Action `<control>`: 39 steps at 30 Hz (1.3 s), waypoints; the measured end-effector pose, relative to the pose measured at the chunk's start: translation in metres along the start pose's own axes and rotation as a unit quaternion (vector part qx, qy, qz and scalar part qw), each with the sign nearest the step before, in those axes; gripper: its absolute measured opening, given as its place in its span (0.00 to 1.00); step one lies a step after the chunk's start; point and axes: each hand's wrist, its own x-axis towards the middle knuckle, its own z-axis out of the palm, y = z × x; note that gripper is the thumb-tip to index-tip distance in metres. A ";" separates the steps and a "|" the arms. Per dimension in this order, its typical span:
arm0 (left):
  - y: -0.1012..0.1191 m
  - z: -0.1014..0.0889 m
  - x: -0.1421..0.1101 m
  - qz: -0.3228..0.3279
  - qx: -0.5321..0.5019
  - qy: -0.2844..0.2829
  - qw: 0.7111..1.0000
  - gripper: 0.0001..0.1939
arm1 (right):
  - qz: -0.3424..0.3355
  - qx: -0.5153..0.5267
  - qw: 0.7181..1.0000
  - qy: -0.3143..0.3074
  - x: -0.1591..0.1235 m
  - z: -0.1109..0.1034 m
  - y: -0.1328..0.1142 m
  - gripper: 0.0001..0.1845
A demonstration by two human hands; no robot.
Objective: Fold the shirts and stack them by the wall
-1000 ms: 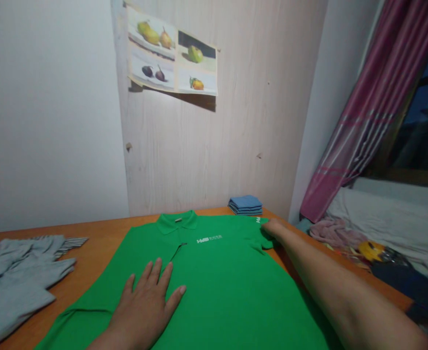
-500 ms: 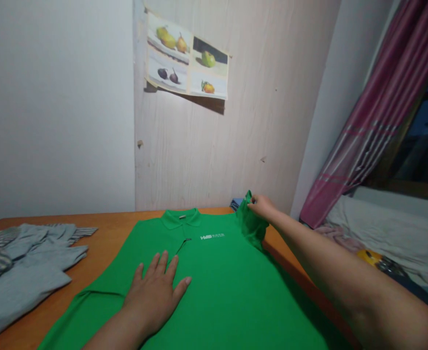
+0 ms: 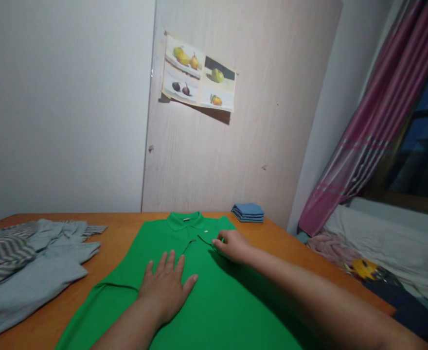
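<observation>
A green polo shirt point(image 3: 206, 306) lies front side up on the table, its collar pointing away from me. My left hand point(image 3: 165, 294) rests flat on the chest left of the middle, fingers spread. Fingers of my right hand point(image 3: 234, 246) are pinched on the shirt's right sleeve, folded inward over the chest. The fold partly covers the small white print beside the placket. My right hand and forearm hide part of the folded side.
The orange wooden table point(image 3: 272, 238) meets the wall at the back. Grey garments with striped parts point(image 3: 53, 277) lie at the left. A folded blue cloth stack point(image 3: 248, 213) sits at the back right. Beyond the right edge are bedding point(image 3: 374, 233) and a pink curtain point(image 3: 360, 131).
My right hand has brought the sleeve from the outer right inward over the chest, uncovering the blue stack. My left hand stays flat on the shirt. The view has shifted slightly.
</observation>
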 end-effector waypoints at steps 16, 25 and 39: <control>-0.001 0.000 0.003 -0.001 -0.005 -0.009 1.000 0.43 | 0.170 -0.005 0.981 0.093 -0.031 -0.018 0.115 0.14; 0.000 -0.005 0.002 0.000 0.013 -0.016 1.000 0.43 | 0.160 -0.051 0.985 0.034 -0.056 -0.003 0.121 0.07; -0.004 0.000 0.003 0.000 0.018 -0.006 1.000 0.43 | -0.033 0.008 0.999 0.026 0.000 0.015 0.023 0.23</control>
